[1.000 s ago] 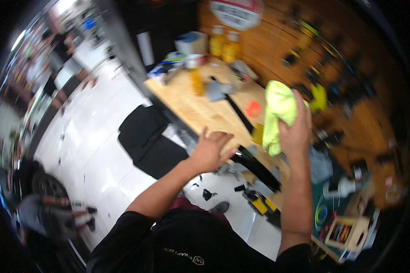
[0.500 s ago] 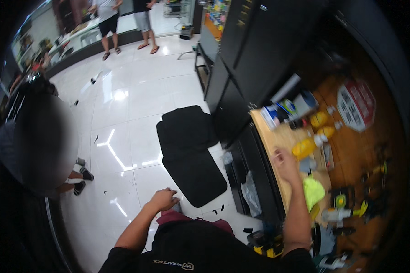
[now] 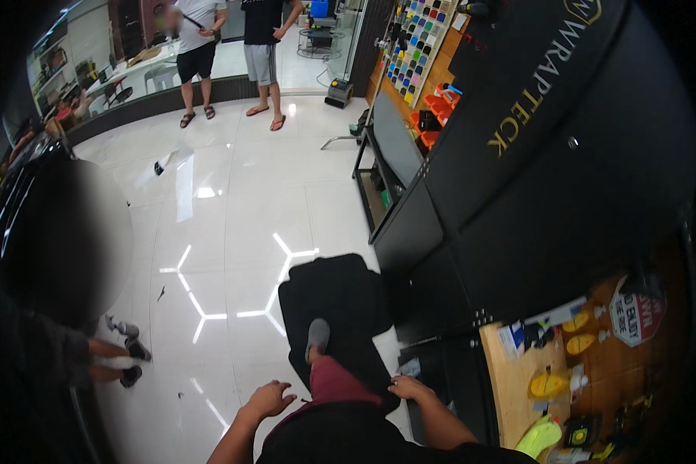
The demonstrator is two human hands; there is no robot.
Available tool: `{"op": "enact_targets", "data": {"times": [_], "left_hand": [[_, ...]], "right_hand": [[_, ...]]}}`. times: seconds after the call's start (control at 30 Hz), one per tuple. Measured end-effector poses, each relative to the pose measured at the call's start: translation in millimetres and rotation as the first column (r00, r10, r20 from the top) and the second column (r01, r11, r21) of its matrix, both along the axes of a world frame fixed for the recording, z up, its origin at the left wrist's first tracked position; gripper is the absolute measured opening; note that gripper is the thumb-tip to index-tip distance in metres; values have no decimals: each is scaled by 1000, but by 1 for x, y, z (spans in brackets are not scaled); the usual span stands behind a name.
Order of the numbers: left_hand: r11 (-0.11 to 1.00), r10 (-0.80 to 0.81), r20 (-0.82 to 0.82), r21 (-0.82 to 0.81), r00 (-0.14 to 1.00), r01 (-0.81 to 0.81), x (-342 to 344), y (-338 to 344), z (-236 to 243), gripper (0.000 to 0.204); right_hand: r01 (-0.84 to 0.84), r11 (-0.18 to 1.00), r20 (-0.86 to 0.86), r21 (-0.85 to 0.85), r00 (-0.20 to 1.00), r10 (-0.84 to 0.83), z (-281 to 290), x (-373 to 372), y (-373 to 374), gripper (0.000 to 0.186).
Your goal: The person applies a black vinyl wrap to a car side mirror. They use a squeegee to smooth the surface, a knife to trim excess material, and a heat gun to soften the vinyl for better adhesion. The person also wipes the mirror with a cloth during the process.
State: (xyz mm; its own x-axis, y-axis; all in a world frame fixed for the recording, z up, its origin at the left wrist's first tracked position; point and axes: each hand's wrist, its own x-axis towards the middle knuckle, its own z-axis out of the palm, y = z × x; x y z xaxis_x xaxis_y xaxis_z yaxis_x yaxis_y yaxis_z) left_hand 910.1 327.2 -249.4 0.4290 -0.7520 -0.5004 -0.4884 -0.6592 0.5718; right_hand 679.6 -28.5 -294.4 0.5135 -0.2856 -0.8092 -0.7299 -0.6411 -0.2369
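Observation:
My left hand point(image 3: 267, 397) hangs low over the white tiled floor point(image 3: 209, 356), fingers apart and holding nothing. My right hand point(image 3: 410, 390) is also open and empty, beside the right edge of black mats point(image 3: 325, 282). My slippered foot point(image 3: 319, 334) is over the mats. The wooden workbench point(image 3: 503, 402) at lower right holds a yellow-green cloth point(image 3: 540, 437) and yellow bottles point(image 3: 549, 383).
Black cabinets point(image 3: 503, 232) line the right, beside a metal cart point(image 3: 367, 178). A crouching co-worker's leg point(image 3: 108, 349) is at left near a black vehicle point(image 3: 23, 185). Two people point(image 3: 197, 62) point(image 3: 263, 31) stand ahead. Plastic film point(image 3: 184, 185) lies on the floor.
My right hand has let go of the cloth and come down from the bench. My view has turned away from the bench toward the floor ahead, and my foot now shows over the mats.

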Motion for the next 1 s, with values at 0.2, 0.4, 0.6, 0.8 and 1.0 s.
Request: {"op": "enact_targets", "data": {"times": [0.2,0.4,0.6,0.8,1.0], "left_hand": [[991,-1,82,133,997,-10,163,-91,59,50],[879,452,-22,-159,892,-449,343,-155,86,45],[970,181,-60,173,982,-168,500,-191,-31,54],[984,-174,45,53,984,172,689,-336,-20,55],[952,-298,445,74,845,296,888,-521,71,51]], "right_hand": [[-73,990,308,-118,945,106,36,221,-140,42],[42,982,582,-181,810,72,140,430,-241,44],[42,988,586,-147,808,53,146,584,-307,44],[327,929,609,-175,777,-159,180,644,-392,42],[700,697,787,-152,513,-343,210,647,-458,37]]}}
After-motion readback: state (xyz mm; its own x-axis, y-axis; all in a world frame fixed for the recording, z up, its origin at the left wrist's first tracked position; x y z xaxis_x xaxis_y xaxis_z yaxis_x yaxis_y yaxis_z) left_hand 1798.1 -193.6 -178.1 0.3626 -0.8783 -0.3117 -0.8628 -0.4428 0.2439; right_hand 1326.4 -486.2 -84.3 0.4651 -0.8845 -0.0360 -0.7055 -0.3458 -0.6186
